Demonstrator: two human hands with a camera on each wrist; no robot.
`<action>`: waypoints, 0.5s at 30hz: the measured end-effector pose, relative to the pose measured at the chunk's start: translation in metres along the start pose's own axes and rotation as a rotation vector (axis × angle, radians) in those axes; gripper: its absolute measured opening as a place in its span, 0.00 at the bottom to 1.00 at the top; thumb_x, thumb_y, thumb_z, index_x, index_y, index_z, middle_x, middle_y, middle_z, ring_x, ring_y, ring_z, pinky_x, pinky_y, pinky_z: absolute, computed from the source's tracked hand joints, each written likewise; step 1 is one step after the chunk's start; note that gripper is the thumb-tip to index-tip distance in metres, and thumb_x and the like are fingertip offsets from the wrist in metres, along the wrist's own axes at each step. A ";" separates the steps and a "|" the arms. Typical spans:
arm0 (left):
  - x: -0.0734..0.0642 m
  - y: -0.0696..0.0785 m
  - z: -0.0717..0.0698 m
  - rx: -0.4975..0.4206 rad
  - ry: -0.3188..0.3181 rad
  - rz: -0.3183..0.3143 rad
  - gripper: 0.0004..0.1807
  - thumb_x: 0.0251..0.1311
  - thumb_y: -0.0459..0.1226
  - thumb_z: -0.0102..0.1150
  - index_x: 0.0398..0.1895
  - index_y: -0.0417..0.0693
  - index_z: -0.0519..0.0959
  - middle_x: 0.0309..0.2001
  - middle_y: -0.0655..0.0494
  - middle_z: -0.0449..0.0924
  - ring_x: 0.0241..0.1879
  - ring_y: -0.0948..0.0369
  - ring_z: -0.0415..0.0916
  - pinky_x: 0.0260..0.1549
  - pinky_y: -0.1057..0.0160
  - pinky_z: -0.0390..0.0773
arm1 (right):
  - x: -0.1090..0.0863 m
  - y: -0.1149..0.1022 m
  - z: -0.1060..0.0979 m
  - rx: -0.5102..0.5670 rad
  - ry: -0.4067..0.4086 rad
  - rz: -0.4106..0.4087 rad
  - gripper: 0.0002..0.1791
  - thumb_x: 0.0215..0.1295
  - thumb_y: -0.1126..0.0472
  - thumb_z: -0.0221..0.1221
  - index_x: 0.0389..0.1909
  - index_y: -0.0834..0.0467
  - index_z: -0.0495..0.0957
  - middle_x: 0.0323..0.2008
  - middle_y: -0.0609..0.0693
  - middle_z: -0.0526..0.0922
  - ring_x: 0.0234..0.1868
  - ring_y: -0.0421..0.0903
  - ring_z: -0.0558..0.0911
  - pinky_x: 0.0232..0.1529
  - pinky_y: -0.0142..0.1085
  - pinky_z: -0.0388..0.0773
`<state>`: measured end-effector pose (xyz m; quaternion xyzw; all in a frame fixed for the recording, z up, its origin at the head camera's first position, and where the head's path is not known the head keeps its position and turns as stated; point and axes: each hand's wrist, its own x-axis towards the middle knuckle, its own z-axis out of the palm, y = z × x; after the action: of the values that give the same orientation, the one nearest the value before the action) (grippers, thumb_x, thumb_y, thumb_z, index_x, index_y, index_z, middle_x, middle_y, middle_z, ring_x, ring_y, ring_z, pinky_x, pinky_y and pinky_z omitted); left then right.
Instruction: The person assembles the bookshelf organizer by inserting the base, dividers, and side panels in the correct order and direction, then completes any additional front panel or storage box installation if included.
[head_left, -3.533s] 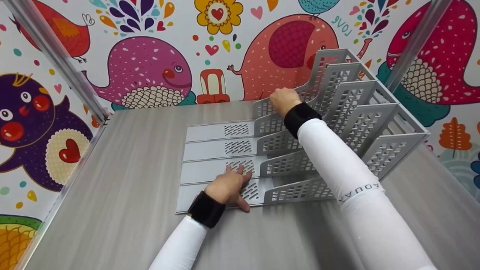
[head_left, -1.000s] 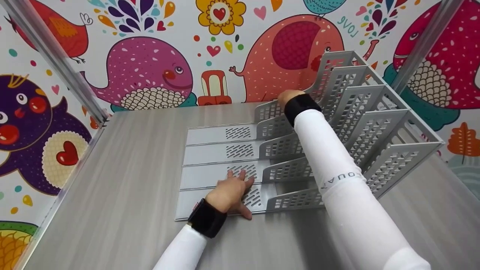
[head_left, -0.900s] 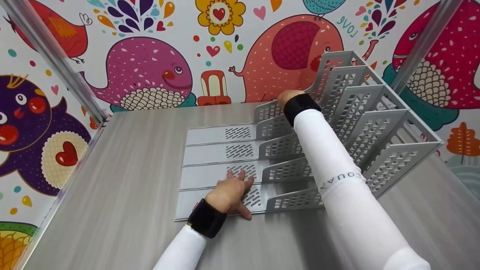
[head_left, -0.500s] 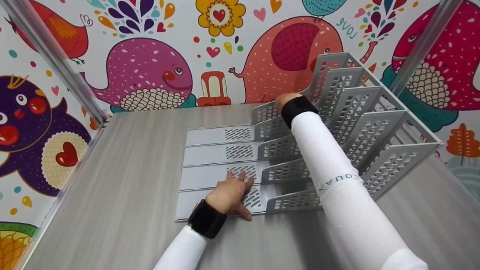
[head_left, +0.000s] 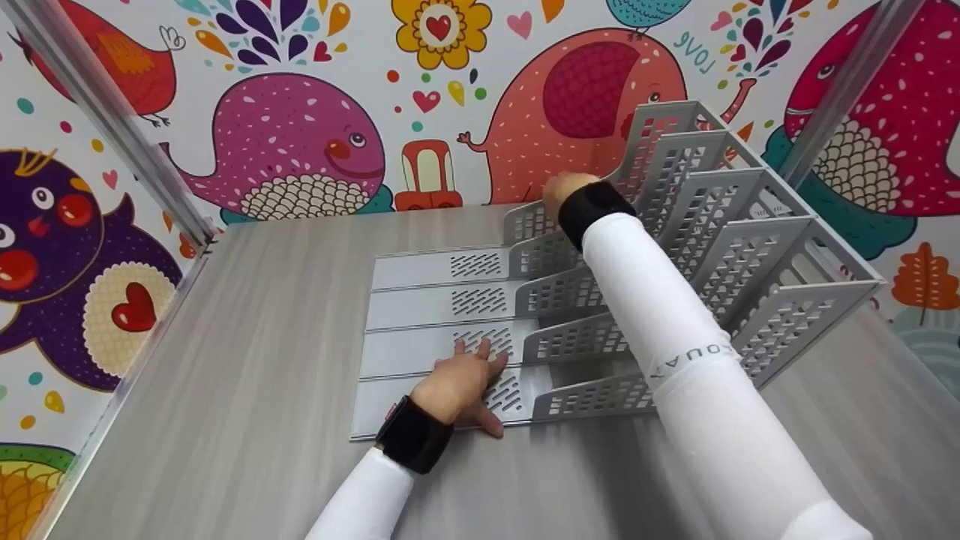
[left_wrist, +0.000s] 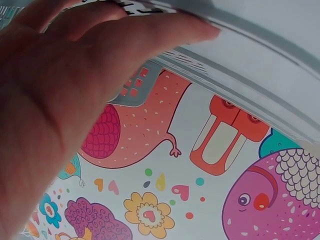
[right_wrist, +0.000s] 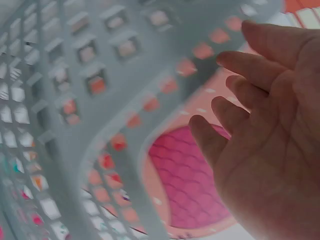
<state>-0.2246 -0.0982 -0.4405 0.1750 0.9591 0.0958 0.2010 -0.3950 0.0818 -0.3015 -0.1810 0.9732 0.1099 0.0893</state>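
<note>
Table (head_left: 247, 360): grey wood-grain top. Back wall (head_left: 466, 120): white, cartoon print all over. Purple whale (head_left: 296, 135), white specks, cream scaly belly. Red car (head_left: 428, 198) printed between whale and coral elephant (head_left: 521, 150); elephant has magenta ear. Yellow flower (head_left: 412, 34) up top, red heart in middle. Blue bird (head_left: 647, 9) above elephant, cut off by frame. Left wall: red bird (head_left: 146, 82), purple bird (head_left: 64, 247) below. Metal posts left (head_left: 120, 120) and right (head_left: 853, 82). Orange leaf (head_left: 926, 285) print far right.
</note>
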 end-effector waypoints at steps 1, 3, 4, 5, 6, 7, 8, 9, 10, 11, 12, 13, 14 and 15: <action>-0.001 -0.001 0.000 -0.002 0.006 -0.002 0.61 0.36 0.52 0.82 0.78 0.54 0.61 0.79 0.42 0.52 0.77 0.33 0.48 0.68 0.34 0.66 | 0.000 -0.001 -0.008 0.032 -0.010 0.003 0.12 0.65 0.69 0.49 0.40 0.64 0.81 0.40 0.60 0.84 0.44 0.56 0.83 0.54 0.51 0.83; -0.003 -0.002 0.001 0.006 0.019 -0.002 0.60 0.36 0.51 0.83 0.77 0.53 0.62 0.78 0.41 0.54 0.76 0.32 0.50 0.67 0.34 0.67 | 0.002 -0.001 -0.025 0.092 -0.039 0.021 0.13 0.67 0.65 0.49 0.45 0.63 0.80 0.42 0.59 0.83 0.44 0.56 0.80 0.55 0.52 0.81; -0.003 -0.002 0.001 0.011 0.020 -0.005 0.60 0.36 0.51 0.83 0.77 0.53 0.62 0.78 0.41 0.55 0.76 0.32 0.50 0.66 0.34 0.67 | 0.000 0.000 -0.035 0.115 -0.059 0.033 0.15 0.68 0.63 0.49 0.49 0.62 0.79 0.44 0.58 0.82 0.45 0.55 0.79 0.57 0.53 0.80; -0.004 -0.002 0.001 0.025 0.020 -0.008 0.60 0.35 0.51 0.83 0.77 0.53 0.62 0.78 0.41 0.55 0.76 0.33 0.51 0.66 0.34 0.68 | -0.003 0.002 -0.045 0.134 -0.075 0.046 0.17 0.69 0.61 0.50 0.54 0.62 0.78 0.47 0.58 0.81 0.46 0.55 0.77 0.58 0.54 0.79; -0.004 -0.002 0.001 0.039 0.017 -0.011 0.60 0.36 0.52 0.83 0.77 0.53 0.62 0.78 0.41 0.55 0.75 0.33 0.52 0.65 0.34 0.68 | -0.007 0.005 -0.055 0.148 -0.082 0.059 0.19 0.70 0.58 0.51 0.58 0.61 0.77 0.50 0.59 0.80 0.47 0.56 0.77 0.58 0.55 0.79; -0.003 -0.002 0.001 0.053 0.014 -0.011 0.60 0.36 0.52 0.82 0.77 0.53 0.62 0.78 0.42 0.55 0.75 0.33 0.52 0.65 0.34 0.69 | -0.013 0.008 -0.065 0.157 -0.081 0.072 0.22 0.72 0.55 0.51 0.61 0.60 0.75 0.53 0.60 0.80 0.50 0.58 0.77 0.59 0.58 0.77; -0.003 -0.001 0.001 0.067 0.011 -0.011 0.60 0.36 0.53 0.82 0.77 0.54 0.62 0.78 0.42 0.56 0.75 0.33 0.53 0.65 0.34 0.70 | -0.019 0.014 -0.075 0.172 -0.080 0.089 0.25 0.73 0.52 0.50 0.65 0.59 0.72 0.56 0.60 0.78 0.51 0.58 0.77 0.60 0.60 0.76; -0.002 0.000 0.001 0.078 0.007 -0.011 0.60 0.36 0.53 0.82 0.77 0.54 0.62 0.78 0.42 0.56 0.75 0.33 0.53 0.64 0.35 0.70 | -0.028 0.019 -0.085 0.173 -0.063 0.097 0.28 0.74 0.50 0.50 0.69 0.59 0.69 0.59 0.61 0.77 0.54 0.60 0.76 0.61 0.62 0.75; -0.002 0.001 0.001 0.086 0.003 -0.012 0.61 0.36 0.54 0.81 0.77 0.54 0.61 0.78 0.42 0.56 0.75 0.34 0.53 0.64 0.36 0.71 | -0.036 0.025 -0.094 0.173 -0.050 0.099 0.30 0.75 0.48 0.49 0.71 0.60 0.66 0.62 0.63 0.76 0.56 0.62 0.75 0.63 0.63 0.73; -0.001 0.002 0.001 0.093 0.001 -0.012 0.60 0.36 0.54 0.81 0.77 0.55 0.61 0.78 0.43 0.56 0.75 0.34 0.53 0.65 0.36 0.71 | -0.044 0.032 -0.103 0.174 -0.028 0.098 0.32 0.76 0.46 0.49 0.72 0.61 0.65 0.63 0.64 0.75 0.57 0.63 0.75 0.63 0.63 0.73; 0.000 0.003 0.001 0.095 -0.001 -0.012 0.60 0.36 0.55 0.81 0.77 0.55 0.61 0.78 0.43 0.55 0.75 0.34 0.53 0.65 0.36 0.71 | -0.051 0.040 -0.111 0.167 -0.004 0.094 0.33 0.76 0.46 0.48 0.73 0.62 0.63 0.64 0.66 0.73 0.59 0.65 0.74 0.64 0.63 0.72; 0.000 0.003 0.001 0.094 -0.003 -0.009 0.60 0.37 0.55 0.81 0.77 0.55 0.61 0.79 0.43 0.55 0.76 0.34 0.53 0.65 0.37 0.71 | -0.058 0.048 -0.118 0.157 0.027 0.088 0.34 0.77 0.46 0.47 0.74 0.63 0.60 0.66 0.68 0.71 0.61 0.67 0.72 0.66 0.64 0.70; 0.001 0.004 0.001 0.090 -0.001 -0.005 0.60 0.37 0.55 0.81 0.77 0.55 0.61 0.79 0.43 0.55 0.76 0.34 0.52 0.65 0.37 0.71 | -0.066 0.058 -0.125 0.151 0.058 0.079 0.35 0.78 0.46 0.46 0.75 0.65 0.58 0.67 0.70 0.70 0.62 0.68 0.71 0.67 0.63 0.70; 0.001 0.004 0.000 0.083 0.000 -0.002 0.60 0.37 0.55 0.81 0.78 0.55 0.61 0.79 0.43 0.55 0.76 0.34 0.52 0.65 0.36 0.70 | -0.073 0.069 -0.130 0.131 0.096 0.070 0.36 0.78 0.46 0.45 0.75 0.66 0.57 0.68 0.71 0.68 0.64 0.69 0.69 0.67 0.63 0.69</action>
<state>-0.2242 -0.0940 -0.4400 0.1824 0.9624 0.0559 0.1935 -0.3712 0.1363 -0.1488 -0.1455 0.9872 0.0401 0.0506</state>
